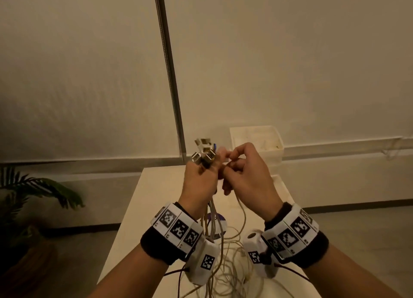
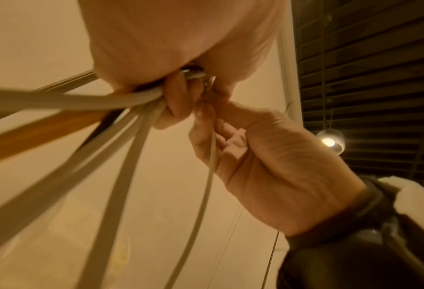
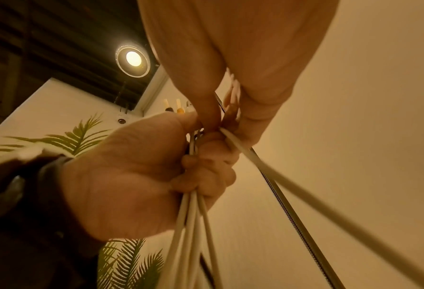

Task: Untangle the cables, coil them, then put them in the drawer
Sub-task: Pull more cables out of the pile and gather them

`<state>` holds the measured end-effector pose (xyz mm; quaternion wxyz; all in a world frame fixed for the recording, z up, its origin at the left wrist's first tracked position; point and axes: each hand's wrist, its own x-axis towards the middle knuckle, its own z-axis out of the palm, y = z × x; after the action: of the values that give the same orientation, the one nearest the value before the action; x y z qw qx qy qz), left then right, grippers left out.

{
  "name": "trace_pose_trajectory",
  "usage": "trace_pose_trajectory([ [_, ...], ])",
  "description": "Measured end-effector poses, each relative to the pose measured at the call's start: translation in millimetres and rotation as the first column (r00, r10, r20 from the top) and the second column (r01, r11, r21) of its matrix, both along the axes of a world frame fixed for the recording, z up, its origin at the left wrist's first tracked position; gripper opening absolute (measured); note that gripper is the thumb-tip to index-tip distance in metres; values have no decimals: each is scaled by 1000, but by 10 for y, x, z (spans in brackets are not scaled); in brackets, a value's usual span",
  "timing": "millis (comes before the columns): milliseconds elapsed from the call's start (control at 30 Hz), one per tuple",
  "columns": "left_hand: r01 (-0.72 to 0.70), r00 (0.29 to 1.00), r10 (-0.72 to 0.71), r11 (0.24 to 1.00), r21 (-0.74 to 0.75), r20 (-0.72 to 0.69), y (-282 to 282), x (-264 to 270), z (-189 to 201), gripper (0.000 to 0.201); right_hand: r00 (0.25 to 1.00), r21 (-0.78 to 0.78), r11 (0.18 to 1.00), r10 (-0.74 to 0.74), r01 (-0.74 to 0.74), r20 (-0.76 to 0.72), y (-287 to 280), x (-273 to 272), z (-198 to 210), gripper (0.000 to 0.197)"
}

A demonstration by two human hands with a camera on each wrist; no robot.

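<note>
Smooth round cables (image 1: 225, 248) (white) in hands (image 1: 225, 177)

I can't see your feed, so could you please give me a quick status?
Left hand grips cables, plugs up. Right hand pinches one strand. Tangle hangs to table.

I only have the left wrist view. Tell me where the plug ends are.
Observer: The plugs stick up in a cluster above the left hand.
Operator: Tell me where the cables end up.
Observer: The cables hang from the fist into a tangle on the table.
Operator: Report the drawer.
Observer: A white box sits beyond the table; I cannot tell whether it is the drawer.
</note>
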<state>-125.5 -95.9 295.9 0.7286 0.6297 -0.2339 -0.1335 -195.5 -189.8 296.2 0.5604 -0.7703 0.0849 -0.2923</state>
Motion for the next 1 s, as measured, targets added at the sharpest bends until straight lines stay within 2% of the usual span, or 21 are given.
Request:
trace_pose_trajectory([
  [67,-76,996,72,995,-67,-56,65,118,80,35,996,-40,997,71,-73,-50,9,-50,-146,4],
  [167,-144,978,108,969,-201,-179,290,372,268,44,948,-78,958,257,-275,-187,-40,-225,-542,23],
  [267,-161,978,110,939,-303,-179,575,520,410,45,913,-190,926,257,-327,-318,-249,-405,-895,29],
  [333,-83,987,33,941,-328,-157,715,541,451,45,902,-135,943,241,-305,-360,-403,-441,-986,31],
  [400,40,988,-77,963,-268,-131,787,490,451,45,900,-22,963,243,-268,-363,-483,-415,-935,35],
  [467,147,987,-152,984,-98,-46,765,356,404,43,900,59,957,286,-283,-329,-471,-344,-769,35],
  [533,172,956,-208,969,179,208,663,201,254,26,889,51,935,349,-350,-297,-398,-253,-563,36],
  [567,128,903,-238,943,306,358,599,138,155,16,882,18,923,372,-383,-291,-352,-207,-460,36],
  [600,98,851,-278,918,384,446,532,86,49,9,876,-26,913,383,-408,-293,-310,-166,-359,36],
  [700,51,832,-258,918,394,491,406,-8,-177,13,854,-124,879,399,-459,-333,-246,-90,-91,28],
  [767,-41,787,-219,915,402,577,400,16,-212,16,841,-133,870,405,-475,-359,-267,-66,-24,28],
  [833,-116,731,-249,872,475,636,418,54,-201,21,841,-120,880,388,-460,-376,-285,-64,-58,32],
  [900,-117,715,-298,840,529,632,427,78,-162,23,852,-105,890,383,-444,-357,-281,-84,-128,34],
  [933,-133,725,-279,841,525,630,441,90,-135,25,857,-84,894,391,-441,-335,-280,-97,-171,34],
  [1000,-198,819,-83,888,415,568,490,192,-81,32,867,8,908,403,-419,-292,-312,-146,-307,33],
])
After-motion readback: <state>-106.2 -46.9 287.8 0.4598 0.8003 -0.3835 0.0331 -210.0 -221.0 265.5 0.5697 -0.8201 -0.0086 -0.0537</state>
